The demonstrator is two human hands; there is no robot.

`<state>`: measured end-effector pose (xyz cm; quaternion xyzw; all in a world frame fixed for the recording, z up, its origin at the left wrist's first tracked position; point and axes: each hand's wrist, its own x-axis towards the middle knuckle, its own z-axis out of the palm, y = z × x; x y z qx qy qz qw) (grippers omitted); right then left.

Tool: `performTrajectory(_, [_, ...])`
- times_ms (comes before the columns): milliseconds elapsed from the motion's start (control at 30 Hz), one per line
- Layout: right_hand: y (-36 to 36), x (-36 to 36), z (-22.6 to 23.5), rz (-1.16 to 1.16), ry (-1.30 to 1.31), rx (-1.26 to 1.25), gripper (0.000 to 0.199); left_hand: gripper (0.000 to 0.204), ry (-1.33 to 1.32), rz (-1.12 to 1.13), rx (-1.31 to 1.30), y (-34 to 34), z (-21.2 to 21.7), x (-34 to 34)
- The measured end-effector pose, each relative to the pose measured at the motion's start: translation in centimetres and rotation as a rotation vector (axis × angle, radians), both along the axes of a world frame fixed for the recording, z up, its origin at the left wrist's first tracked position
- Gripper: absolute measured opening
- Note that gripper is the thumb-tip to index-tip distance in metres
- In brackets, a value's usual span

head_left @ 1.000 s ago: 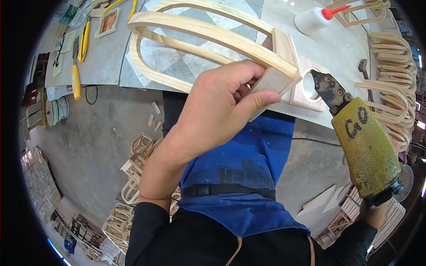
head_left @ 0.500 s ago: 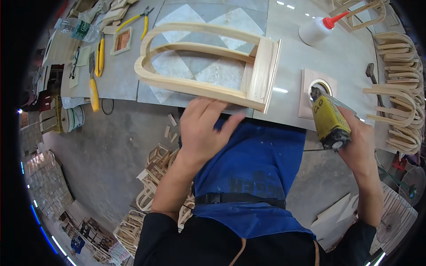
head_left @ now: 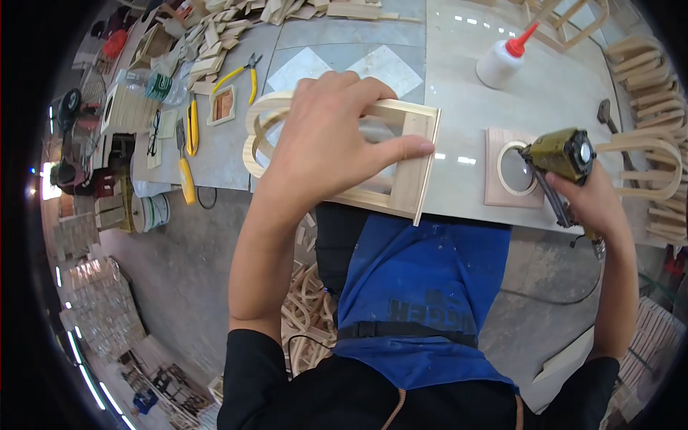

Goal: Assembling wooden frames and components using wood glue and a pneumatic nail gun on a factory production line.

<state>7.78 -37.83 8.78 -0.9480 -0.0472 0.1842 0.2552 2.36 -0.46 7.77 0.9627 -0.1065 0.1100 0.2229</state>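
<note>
An arched wooden frame (head_left: 411,168) lies left of the square wooden panel (head_left: 493,175) with a round hole; the left hand (head_left: 322,140) is spread wide over the frame, though whether it grips I cannot tell; the right hand (head_left: 595,201) is wrapped around a yellow-green nail gun (head_left: 561,154) at the panel's right side; a red-tipped squeeze bottle (head_left: 498,66) stands beyond the panel.
</note>
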Motion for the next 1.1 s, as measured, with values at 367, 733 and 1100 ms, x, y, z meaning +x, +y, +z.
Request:
performTrajectory(367, [1.1,0.7,0.6,-0.044,0.088,-0.042,0.044,0.065,-0.297,-0.001,-0.005,-1.7,-1.1,-2.9])
performTrajectory(733, [2.4,0.1,1.5,-0.136,0.142,-0.081,0.042,0.054,-0.428,0.031,-0.066,-1.7,-4.0,-4.1])
performTrajectory(1100, [2.7,0.0,2.1,-0.155,0.202,-0.076,0.039,0.058,-0.375,0.147,0.077,-2.4,-4.0,-6.0])
